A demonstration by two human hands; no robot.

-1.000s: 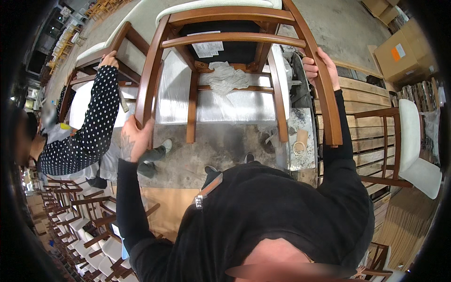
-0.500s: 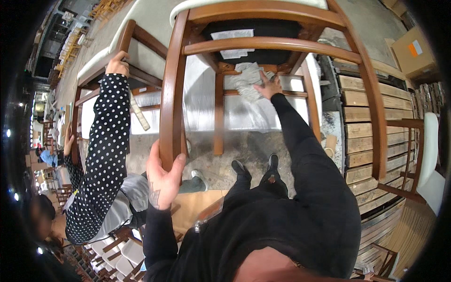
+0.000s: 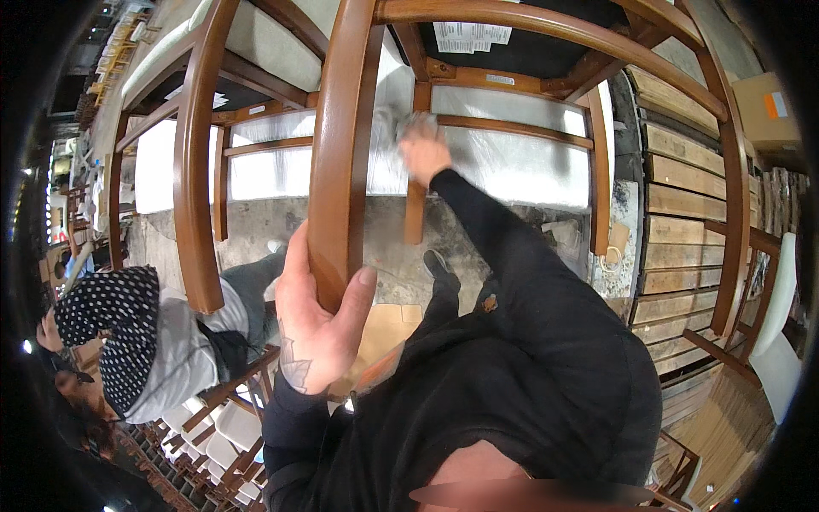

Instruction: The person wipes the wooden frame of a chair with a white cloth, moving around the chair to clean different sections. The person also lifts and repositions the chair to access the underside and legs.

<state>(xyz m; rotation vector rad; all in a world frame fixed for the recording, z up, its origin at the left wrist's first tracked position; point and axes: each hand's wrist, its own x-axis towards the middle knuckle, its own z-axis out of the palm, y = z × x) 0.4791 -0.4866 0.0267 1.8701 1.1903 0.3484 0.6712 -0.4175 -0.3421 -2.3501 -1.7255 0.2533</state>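
- At the lower left, a co-worker in a black garment with white dots (image 3: pixel 128 341) bends beside the frame of a brown wooden chair (image 3: pixel 198 179) with a pale seat.
- Next comes the left hand (image 3: pixel 322 328), its fingers wrapped around the lower end of a thick leg, thumb on the right side and the other fingers on the left.
- That leg belongs to the nearer chair (image 3: pixel 337 145), which fills the upper middle, its black underside panel (image 3: pixel 550 51) and white paper labels (image 3: pixel 471 37) facing the person.
- Just right of that leg, the right hand (image 3: pixel 424 154) reaches in, blurred; its fingers look closed over a pale grey cloth (image 3: pixel 415 125), at the thinner leg farther back.
- Behind the thinner legs spreads a white, shiny covering (image 3: pixel 512 175).
- A pale ring (image 3: pixel 612 259) lies just beside the nearer chair's rear right leg.
- Farther right are wooden slats (image 3: pixel 682 243), a cardboard box (image 3: pixel 755 128) and another pale-seated chair (image 3: pixel 778 367).
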